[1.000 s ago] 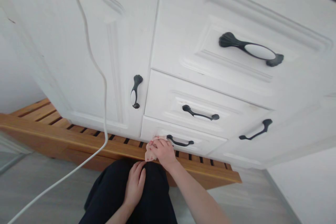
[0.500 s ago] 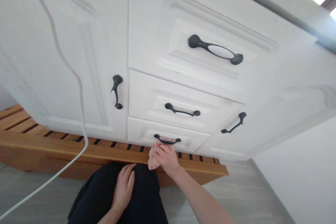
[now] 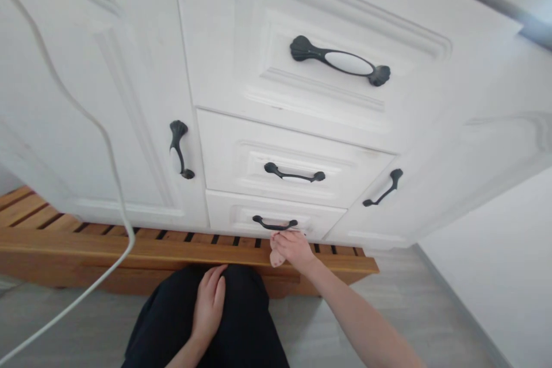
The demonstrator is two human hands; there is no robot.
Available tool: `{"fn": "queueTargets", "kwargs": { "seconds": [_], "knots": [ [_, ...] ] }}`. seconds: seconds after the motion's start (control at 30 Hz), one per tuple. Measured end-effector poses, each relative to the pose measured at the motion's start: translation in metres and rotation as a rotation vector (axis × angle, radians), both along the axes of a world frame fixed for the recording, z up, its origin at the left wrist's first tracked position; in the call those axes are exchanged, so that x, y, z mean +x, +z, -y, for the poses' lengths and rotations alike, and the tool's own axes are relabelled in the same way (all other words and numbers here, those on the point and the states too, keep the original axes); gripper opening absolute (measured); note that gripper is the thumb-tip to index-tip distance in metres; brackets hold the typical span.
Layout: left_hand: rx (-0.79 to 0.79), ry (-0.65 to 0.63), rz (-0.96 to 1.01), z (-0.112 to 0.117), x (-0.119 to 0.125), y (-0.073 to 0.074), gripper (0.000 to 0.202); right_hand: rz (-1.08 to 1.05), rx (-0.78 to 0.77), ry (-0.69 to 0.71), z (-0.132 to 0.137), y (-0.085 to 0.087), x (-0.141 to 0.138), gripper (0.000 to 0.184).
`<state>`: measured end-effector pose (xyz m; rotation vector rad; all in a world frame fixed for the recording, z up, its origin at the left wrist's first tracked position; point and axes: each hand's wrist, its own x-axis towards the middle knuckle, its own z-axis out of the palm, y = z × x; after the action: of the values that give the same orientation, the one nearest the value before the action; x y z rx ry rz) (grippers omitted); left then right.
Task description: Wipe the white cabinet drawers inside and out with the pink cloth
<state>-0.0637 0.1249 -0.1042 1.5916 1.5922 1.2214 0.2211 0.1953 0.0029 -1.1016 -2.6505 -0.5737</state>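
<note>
My right hand is closed on a pink cloth, part of which hangs out on the left below the fingers. It is at the bottom drawer, just under the right end of that drawer's dark handle. Whether the fingers touch the handle, I cannot tell. My left hand lies flat on my dark-trousered knee, fingers stretched out and holding nothing.
A white cabinet has more dark handles on its middle drawer, top drawer and side doors. It stands on a slatted wooden bench. A white cable hangs down at the left. A white wall rises at the right.
My right hand has slid rightward along the bottom drawer with the cloth, from below the handle's middle to its right end. The view has shifted slightly; my left hand stays on the knee.
</note>
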Motion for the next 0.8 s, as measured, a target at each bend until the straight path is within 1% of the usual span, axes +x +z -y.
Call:
{"fn": "queueTargets", "kwargs": {
  "seconds": [0.1,0.23,0.3,0.37,0.47,0.5,0.53,0.57,0.6,0.63,0.7,0.8],
  "knots": [
    [-0.004,-0.011,0.005,0.0,0.001,0.002,0.039,0.009,0.014,-0.056,0.015,0.007,0.036,0.019],
    [-0.006,-0.015,0.004,0.002,0.0,0.002,0.04,-0.012,0.043,-0.139,0.036,0.022,0.072,0.023],
    [-0.011,-0.003,0.002,0.002,-0.001,0.001,0.04,-0.034,0.062,-0.184,0.045,0.036,0.087,0.025],
    [-0.015,0.002,-0.001,0.002,-0.001,-0.001,0.04,-0.083,0.111,-0.261,0.051,0.056,0.101,0.023],
    [-0.013,-0.005,-0.001,0.001,-0.001,-0.004,0.042,-0.264,0.258,-0.391,0.052,0.087,0.115,0.022],
    [-0.011,-0.008,0.0,0.001,0.0,-0.004,0.042,-0.34,0.298,-0.414,0.05,0.093,0.117,0.022],
    [-0.009,-0.01,0.0,0.001,0.0,-0.005,0.042,-0.41,0.315,-0.427,0.049,0.096,0.116,0.022],
    [-0.006,-0.014,0.0,0.0,0.001,-0.005,0.043,-0.469,0.303,-0.439,0.047,0.094,0.114,0.023],
    [-0.003,-0.017,-0.003,0.0,0.001,-0.006,0.043,-0.517,0.269,-0.46,0.046,0.089,0.11,0.025],
    [-0.001,-0.018,-0.007,0.0,0.001,-0.006,0.044,-0.552,0.224,-0.492,0.046,0.079,0.104,0.027],
    [0.005,-0.018,-0.021,0.001,0.002,-0.006,0.045,-0.595,0.135,-0.555,0.048,0.053,0.091,0.03],
    [0.011,-0.02,-0.052,0.002,0.002,-0.005,0.046,-0.615,0.036,-0.605,0.056,0.01,0.07,0.032]
  ]
}}
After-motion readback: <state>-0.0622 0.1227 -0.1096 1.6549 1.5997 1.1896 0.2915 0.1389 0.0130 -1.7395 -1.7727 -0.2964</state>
